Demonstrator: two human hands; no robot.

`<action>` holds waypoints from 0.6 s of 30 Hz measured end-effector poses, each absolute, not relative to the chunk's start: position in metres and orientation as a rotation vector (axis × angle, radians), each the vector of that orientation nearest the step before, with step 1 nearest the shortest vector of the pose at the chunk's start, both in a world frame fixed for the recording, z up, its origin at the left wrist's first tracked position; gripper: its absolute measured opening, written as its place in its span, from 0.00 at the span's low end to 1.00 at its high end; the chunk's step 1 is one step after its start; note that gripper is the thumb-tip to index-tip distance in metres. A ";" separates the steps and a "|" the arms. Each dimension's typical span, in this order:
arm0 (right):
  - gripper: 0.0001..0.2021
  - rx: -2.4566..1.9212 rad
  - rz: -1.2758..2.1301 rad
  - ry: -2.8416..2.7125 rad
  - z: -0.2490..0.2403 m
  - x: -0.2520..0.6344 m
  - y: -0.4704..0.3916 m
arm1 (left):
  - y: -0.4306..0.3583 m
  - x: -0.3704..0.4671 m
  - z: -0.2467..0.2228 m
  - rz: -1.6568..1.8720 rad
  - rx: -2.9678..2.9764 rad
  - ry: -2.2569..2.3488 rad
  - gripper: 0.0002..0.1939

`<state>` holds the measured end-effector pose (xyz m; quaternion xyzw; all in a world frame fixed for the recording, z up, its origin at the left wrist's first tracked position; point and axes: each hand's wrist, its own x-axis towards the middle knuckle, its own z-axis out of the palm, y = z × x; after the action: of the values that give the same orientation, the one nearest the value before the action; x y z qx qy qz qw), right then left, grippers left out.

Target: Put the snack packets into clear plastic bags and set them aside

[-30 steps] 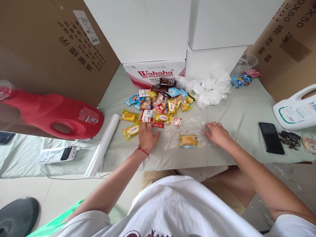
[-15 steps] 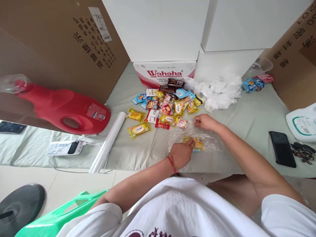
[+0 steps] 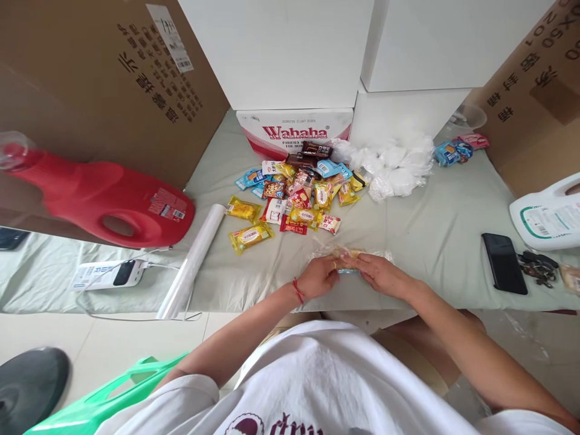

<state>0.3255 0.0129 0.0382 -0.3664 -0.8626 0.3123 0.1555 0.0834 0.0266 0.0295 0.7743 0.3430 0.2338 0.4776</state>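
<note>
A yellow snack packet [image 3: 347, 256] lies near the front edge of the cloth-covered surface, under folded clear plastic film [image 3: 383, 252]. A strip of blue shows beneath it. My left hand [image 3: 319, 277], with a red string bracelet at the wrist, grips the bundle's left end with bent fingers. From the other side my right hand [image 3: 378, 273] presses its fingers and thumb onto the film over the packet. The fingertips of both hands nearly meet and partly hide the packet. Just beyond them lies a pile of wrapped snacks [image 3: 303, 196] in yellow, red, blue and brown.
Crumpled clear plastic bags [image 3: 399, 163] sit beside the pile. To the left are a plastic film roll [image 3: 194, 260], a red jug [image 3: 118, 202] and a white power bank [image 3: 109, 273]. A black phone [image 3: 504, 263], keys [image 3: 539, 269] and a white bottle [image 3: 550, 211] lie right.
My right hand has come back toward me, bringing the film's far edge over the yellow packet. My left hand has shifted slightly left. The film now lies folded rather than spread out.
</note>
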 end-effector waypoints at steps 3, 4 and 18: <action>0.24 -1.097 0.950 -2.436 0.028 0.323 0.010 | 0.035 0.067 0.019 0.843 1.411 0.890 0.14; 0.23 -1.124 0.956 -2.439 0.026 0.323 0.010 | 0.040 0.061 0.018 0.953 1.269 0.975 0.11; 0.20 -1.225 0.964 -2.411 0.020 0.313 0.010 | 0.039 0.053 0.049 0.459 1.685 1.667 0.13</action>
<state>0.3126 0.0099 0.0204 -0.4228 -0.8321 0.3326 0.1348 0.0534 0.0390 0.0486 0.6524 0.6453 0.1775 0.3556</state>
